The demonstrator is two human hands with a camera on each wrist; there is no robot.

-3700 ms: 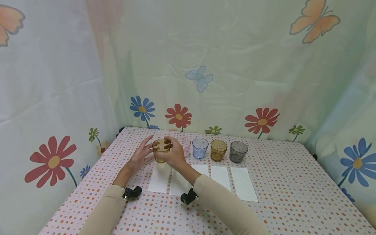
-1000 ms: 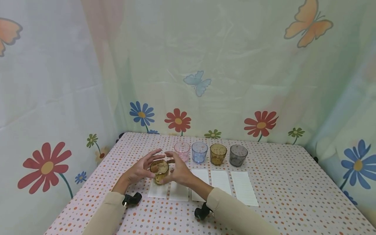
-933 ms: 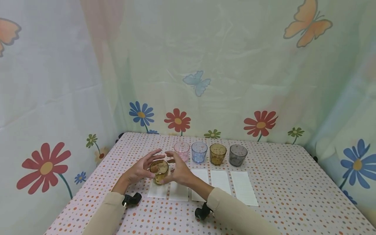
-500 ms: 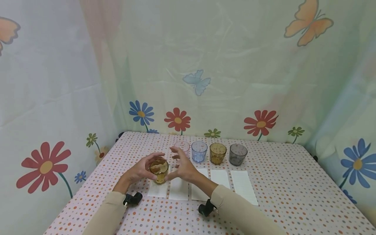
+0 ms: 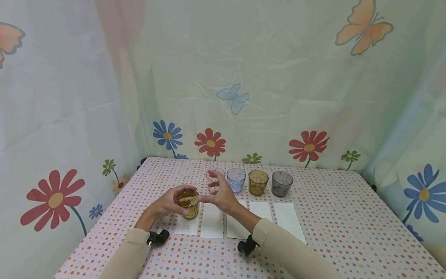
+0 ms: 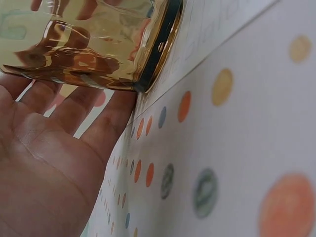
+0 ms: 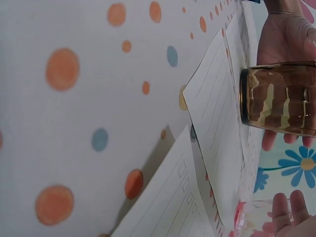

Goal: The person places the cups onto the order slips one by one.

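Observation:
In the head view an amber glass (image 5: 189,212) is at the far end of the leftmost white paper strip (image 5: 186,228). My left hand (image 5: 165,202) holds it from the left, thumb in front and fingers behind. The left wrist view shows the glass (image 6: 89,49) with its dark base edge close against the paper. Just right of the glass, my right hand (image 5: 224,197) hovers with fingers spread, thumb tip close to the rim; contact cannot be told. The right wrist view catches its fingertips beside a pink glass (image 7: 249,215), partly covered in the head view.
Behind the strips stand a blue glass (image 5: 236,181), another amber glass (image 5: 258,183) and a grey glass (image 5: 282,185) in a row. More lined paper strips (image 5: 289,221) lie side by side on the dotted tablecloth (image 5: 348,232). A printed curtain (image 5: 278,77) encloses the table.
The amber glass came forward and down from the back row to the leftmost strip. My right hand, earlier gripping it, has loosened and drawn right; my left hand has closed round it.

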